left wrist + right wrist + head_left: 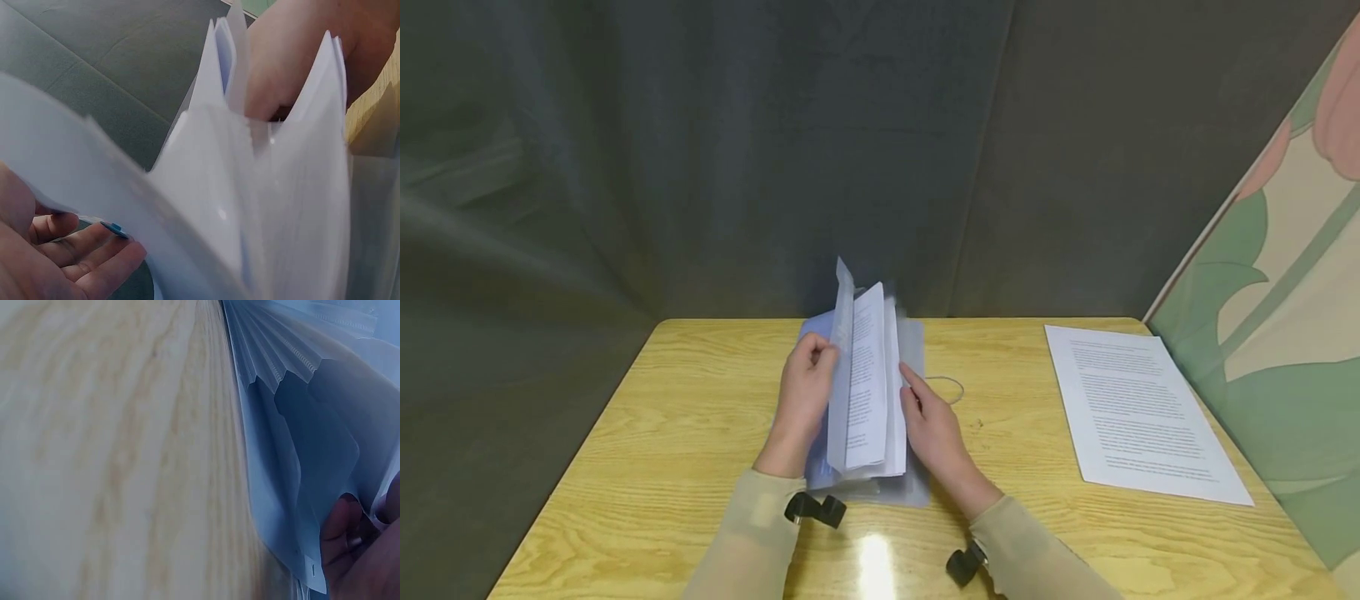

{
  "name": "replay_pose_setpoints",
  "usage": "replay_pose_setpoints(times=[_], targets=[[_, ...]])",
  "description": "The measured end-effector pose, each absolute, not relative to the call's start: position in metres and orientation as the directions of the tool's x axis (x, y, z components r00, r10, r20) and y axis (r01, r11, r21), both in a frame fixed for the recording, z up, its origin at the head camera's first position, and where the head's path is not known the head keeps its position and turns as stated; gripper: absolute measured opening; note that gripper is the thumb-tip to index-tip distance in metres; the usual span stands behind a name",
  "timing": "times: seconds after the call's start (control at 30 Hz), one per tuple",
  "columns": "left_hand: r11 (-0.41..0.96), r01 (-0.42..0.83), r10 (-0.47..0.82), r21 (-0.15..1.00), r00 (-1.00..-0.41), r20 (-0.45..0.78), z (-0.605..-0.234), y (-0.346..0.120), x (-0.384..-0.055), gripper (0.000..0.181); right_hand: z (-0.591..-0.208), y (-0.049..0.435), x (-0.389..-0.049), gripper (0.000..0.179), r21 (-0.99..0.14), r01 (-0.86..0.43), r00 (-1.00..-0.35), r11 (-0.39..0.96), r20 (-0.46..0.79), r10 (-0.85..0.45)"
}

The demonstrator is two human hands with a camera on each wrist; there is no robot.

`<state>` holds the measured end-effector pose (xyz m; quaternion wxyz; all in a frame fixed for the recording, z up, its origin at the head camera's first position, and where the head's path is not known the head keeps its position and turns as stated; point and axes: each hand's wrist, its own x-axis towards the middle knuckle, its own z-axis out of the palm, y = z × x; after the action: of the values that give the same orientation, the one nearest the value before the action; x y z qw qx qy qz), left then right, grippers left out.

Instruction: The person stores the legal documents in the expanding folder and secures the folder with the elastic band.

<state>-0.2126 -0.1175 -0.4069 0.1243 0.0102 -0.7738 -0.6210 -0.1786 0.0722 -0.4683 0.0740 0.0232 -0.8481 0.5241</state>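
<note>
A translucent expanding file folder with a bluish cover stands fanned open at the middle of the table. Printed papers fill its pockets, upright and spread apart. My left hand pinches the folder's left plastic flap; in the left wrist view the left fingers lie behind that bent sheet, by a small blue-green button. On the other side my right hand grips the right edge of the pockets. Its curled fingers reach in between the pleated dividers in the right wrist view.
A loose printed sheet lies flat at the right of the wooden table. A thin elastic cord loops out beside the folder. Behind the table hangs a dark curtain, and a floral panel borders the right side.
</note>
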Motion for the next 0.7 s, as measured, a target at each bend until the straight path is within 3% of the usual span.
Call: replay_pose_setpoints(times=[0.7], targets=[[0.22,0.132,-0.175,0.967,-0.97,0.172,-0.4048,-0.12,-0.2137,0.014,-0.4665,0.0773,-0.1798,0.049,-0.877,-0.08,-0.995,0.474,0.095,0.008]])
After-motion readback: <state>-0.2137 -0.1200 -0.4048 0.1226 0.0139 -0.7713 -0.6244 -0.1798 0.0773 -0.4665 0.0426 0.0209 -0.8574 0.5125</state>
